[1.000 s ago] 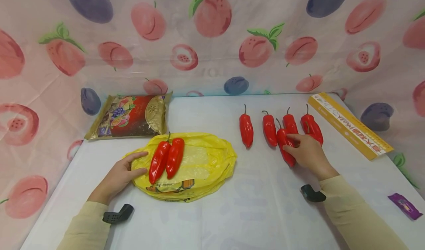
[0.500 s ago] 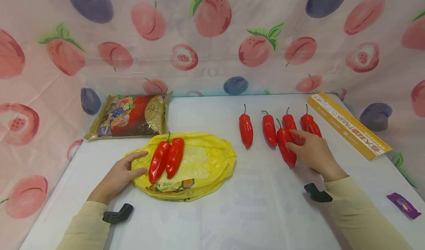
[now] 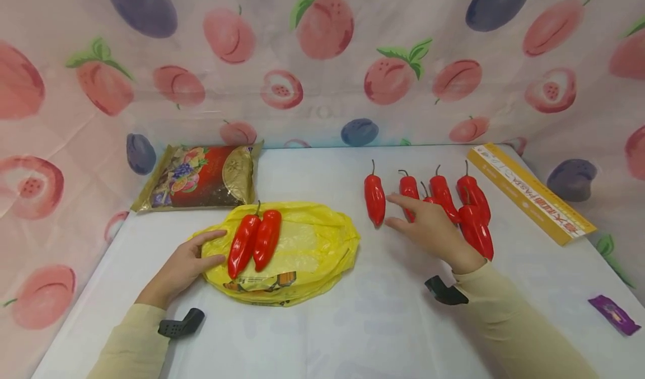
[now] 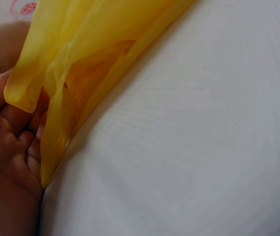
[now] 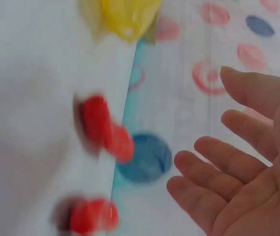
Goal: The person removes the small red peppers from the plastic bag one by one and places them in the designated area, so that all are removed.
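My left hand (image 3: 183, 264) holds the left rim of a yellow plastic bag (image 3: 322, 281) in the head view. The left wrist view has the bag's folded edge (image 4: 88, 73) against the fingers. Two red chili peppers (image 3: 267, 239) lie side by side on the bag. With fingers spread and nothing held, my right hand (image 3: 428, 225) hovers at the right side of a single red pepper (image 3: 374, 200). Several more peppers (image 3: 476, 230) lie behind and beside this hand, some partly hidden by it. Peppers (image 5: 95, 120) appear blurred in the right wrist view, apart from the open palm.
A gold and red packet (image 3: 201, 177) lies at the back left. A yellow pasta box (image 3: 529, 194) lies slantwise at the back right, and a small purple wrapper (image 3: 615, 314) near the right edge. A fruit-print cloth (image 3: 322, 110) rises behind the white table (image 3: 373, 323).
My right hand has moved left, from the front pepper of the right-hand group to beside the leftmost loose pepper. That uncovers a pepper lying at the right. My left hand stays put.
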`<state>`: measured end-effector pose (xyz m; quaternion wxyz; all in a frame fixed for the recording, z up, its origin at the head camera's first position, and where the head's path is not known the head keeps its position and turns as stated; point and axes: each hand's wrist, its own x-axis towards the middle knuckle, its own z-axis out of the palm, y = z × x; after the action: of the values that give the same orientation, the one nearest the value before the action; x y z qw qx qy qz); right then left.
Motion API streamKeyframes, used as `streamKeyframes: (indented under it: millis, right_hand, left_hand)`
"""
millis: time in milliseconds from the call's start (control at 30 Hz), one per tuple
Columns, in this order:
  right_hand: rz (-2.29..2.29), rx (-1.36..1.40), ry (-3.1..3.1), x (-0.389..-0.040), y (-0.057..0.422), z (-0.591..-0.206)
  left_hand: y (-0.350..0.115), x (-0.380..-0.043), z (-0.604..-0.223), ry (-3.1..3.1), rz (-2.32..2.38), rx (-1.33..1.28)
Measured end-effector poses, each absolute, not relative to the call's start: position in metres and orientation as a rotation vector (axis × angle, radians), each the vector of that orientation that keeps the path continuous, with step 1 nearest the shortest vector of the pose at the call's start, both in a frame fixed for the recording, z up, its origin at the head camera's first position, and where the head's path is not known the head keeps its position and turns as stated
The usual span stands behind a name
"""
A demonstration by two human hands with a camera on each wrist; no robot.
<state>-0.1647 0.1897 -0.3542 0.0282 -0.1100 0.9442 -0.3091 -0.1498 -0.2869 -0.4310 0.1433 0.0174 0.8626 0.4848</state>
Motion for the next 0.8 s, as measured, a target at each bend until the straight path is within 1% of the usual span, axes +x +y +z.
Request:
streamKeyframes:
  millis: [300,633,800]
  right_hand:
    - [-1.072,-0.594,2.746,-0.174,0.114,-0.369]
    - [-1.033,-0.772,2.628,-0.179,0.041,-0.381]
    - [-0.986,-0.802,2.566,-0.182,0.011,-0.389]
  left_hand:
    - [-0.289,-0.151,-0.431,2.500,1.396,0.057]
    - [-0.288,-0.153,-0.429,2.498,1.382,0.051]
    - [-0.290,-0.153,-0.432,2.498,1.392,0.051]
